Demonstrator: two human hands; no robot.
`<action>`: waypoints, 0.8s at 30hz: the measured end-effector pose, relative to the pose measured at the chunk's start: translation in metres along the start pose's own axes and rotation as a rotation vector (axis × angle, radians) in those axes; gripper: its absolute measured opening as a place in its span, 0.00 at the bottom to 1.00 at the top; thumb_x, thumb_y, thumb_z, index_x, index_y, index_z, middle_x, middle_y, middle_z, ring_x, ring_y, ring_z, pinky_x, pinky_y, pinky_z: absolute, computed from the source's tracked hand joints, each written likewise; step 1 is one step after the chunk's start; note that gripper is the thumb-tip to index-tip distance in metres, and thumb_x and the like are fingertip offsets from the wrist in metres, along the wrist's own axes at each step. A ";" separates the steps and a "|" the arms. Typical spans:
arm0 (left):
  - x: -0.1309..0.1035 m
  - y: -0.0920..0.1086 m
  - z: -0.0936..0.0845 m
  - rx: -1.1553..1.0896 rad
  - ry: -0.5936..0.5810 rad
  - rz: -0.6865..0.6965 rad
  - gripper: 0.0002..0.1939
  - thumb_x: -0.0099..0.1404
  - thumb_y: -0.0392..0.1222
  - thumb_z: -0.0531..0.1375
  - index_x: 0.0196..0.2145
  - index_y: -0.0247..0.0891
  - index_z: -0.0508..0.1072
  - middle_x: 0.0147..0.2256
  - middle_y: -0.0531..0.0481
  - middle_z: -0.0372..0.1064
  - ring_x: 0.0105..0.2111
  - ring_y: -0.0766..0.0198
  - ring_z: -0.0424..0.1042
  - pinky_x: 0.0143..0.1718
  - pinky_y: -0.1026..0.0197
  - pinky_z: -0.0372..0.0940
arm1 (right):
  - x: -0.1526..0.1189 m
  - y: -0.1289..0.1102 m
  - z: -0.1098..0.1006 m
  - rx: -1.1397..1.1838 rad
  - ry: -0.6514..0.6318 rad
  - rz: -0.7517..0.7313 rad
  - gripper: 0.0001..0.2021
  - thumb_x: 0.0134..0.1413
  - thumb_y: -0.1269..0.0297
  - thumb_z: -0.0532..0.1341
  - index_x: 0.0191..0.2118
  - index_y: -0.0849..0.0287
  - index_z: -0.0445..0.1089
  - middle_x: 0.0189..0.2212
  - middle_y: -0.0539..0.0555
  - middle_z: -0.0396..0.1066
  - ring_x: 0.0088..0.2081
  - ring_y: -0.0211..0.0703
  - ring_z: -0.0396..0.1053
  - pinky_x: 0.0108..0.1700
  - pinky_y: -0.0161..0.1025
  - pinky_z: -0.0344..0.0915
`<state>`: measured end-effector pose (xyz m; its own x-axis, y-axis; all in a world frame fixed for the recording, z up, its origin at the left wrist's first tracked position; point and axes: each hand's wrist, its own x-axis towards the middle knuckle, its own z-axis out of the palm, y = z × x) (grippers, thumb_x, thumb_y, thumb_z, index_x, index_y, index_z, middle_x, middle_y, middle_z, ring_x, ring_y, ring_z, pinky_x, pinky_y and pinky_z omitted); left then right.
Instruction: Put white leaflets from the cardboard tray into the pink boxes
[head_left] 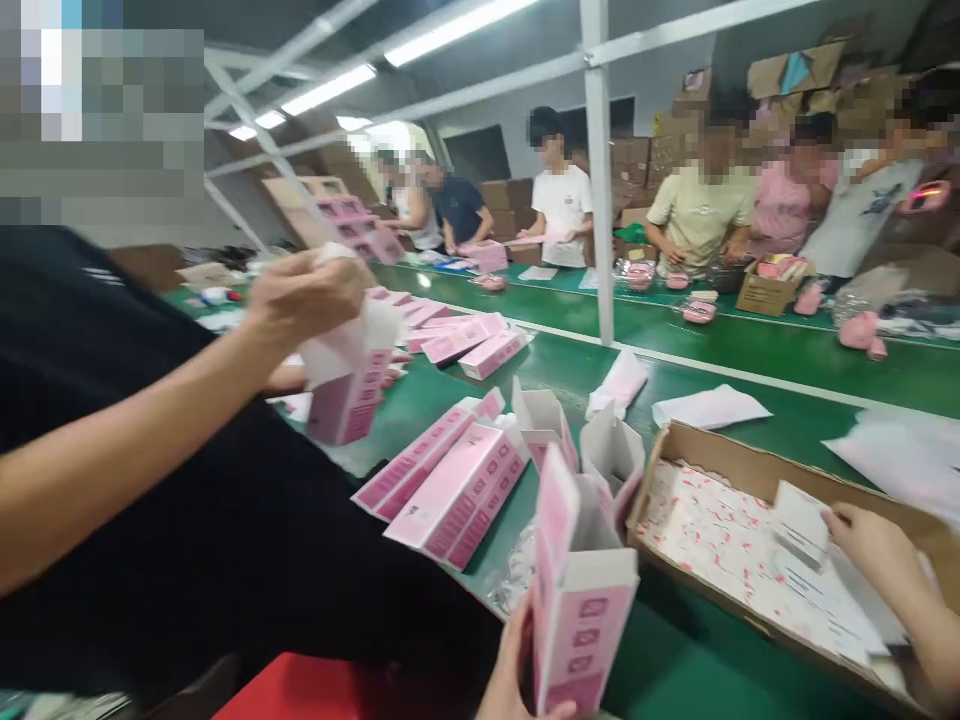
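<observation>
My left hand [514, 660] is wrapped round a pink and white carton [589, 630], which stands upright with its top flaps open. My right hand [874, 550] reaches into a shallow cardboard box [757, 625] at the right. Between its fingers and thumb is a small stack of folded white leaflets [801, 525]. More printed white papers [705, 520] with red marks fill the rest of that box. Two other open pink cartons [616, 455] stand just behind the one I hold.
A co-worker's hand [315, 290] at the left holds white wrapping over another pink carton [341, 400]. Several closed cartons [469, 490] lie on the green table [495, 535]. White pouches [709, 408] lie behind the box. A white post [598, 180] rises mid-table; several people stand across.
</observation>
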<state>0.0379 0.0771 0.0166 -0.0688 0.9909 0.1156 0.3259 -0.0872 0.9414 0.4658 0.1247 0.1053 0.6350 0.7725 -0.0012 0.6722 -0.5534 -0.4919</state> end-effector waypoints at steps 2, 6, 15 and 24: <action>-0.025 -0.044 0.018 -0.215 -0.001 -0.089 0.48 0.37 0.51 0.74 0.57 0.49 0.68 0.58 0.51 0.67 0.56 0.42 0.68 0.57 0.45 0.65 | -0.007 -0.007 -0.016 0.026 0.028 0.023 0.13 0.48 0.67 0.62 0.16 0.51 0.68 0.20 0.56 0.71 0.23 0.48 0.69 0.28 0.42 0.60; -0.025 -0.051 0.037 -0.253 0.034 -0.166 0.52 0.45 0.61 0.70 0.63 0.41 0.57 0.62 0.38 0.59 0.62 0.42 0.60 0.65 0.44 0.55 | -0.059 -0.042 -0.035 0.333 0.239 -0.186 0.10 0.51 0.56 0.59 0.25 0.54 0.72 0.27 0.55 0.76 0.32 0.51 0.74 0.35 0.42 0.67; -0.032 -0.028 0.027 -0.087 -0.008 -0.009 0.43 0.53 0.57 0.66 0.62 0.43 0.55 0.59 0.39 0.57 0.60 0.44 0.61 0.63 0.39 0.56 | -0.143 -0.131 -0.016 0.614 -0.078 -0.906 0.15 0.65 0.61 0.57 0.27 0.56 0.72 0.23 0.51 0.72 0.27 0.40 0.68 0.33 0.37 0.67; -0.048 -0.037 -0.009 0.113 0.131 0.128 0.41 0.47 0.54 0.66 0.59 0.51 0.61 0.53 0.51 0.67 0.52 0.42 0.70 0.50 0.42 0.69 | -0.164 -0.181 0.011 0.455 -0.602 -1.172 0.07 0.61 0.65 0.63 0.32 0.60 0.74 0.29 0.52 0.75 0.35 0.37 0.72 0.41 0.32 0.67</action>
<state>0.0202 0.0323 -0.0212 -0.1394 0.9502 0.2789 0.4433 -0.1919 0.8756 0.2355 0.1019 0.1851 -0.5430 0.7878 0.2908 0.4369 0.5607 -0.7034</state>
